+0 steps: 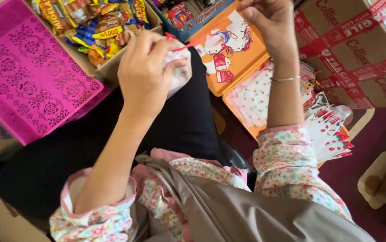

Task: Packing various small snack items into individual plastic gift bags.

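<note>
Right now I see a small white printed plastic pouch [179,71] bunched over the lap, above the black fabric [175,121] covering the knees. The left hand [146,71] wraps around it, fingers curled together and clamped on its gathered neck. A thin red ribbon [185,45] runs from the pouch's top up toward the right hand [267,18], which is raised near the top edge with thumb and fingertips pinched together; I think they grip the ribbon's end, though the strand is too thin to follow all the way. A slim silver bracelet [284,79] sits on the right wrist, and both arms wear floral sleeves with pink cuffs. Just beyond the pouch lies an orange tray [240,62] with small printed tags and cards, and beside it flat dotted bags. A cardboard box of colourful snack packets [99,27] stands next to the left hand, with a pink perforated plastic lid [27,76] further left. A taped brown carton [358,49] sits at the right.
</note>
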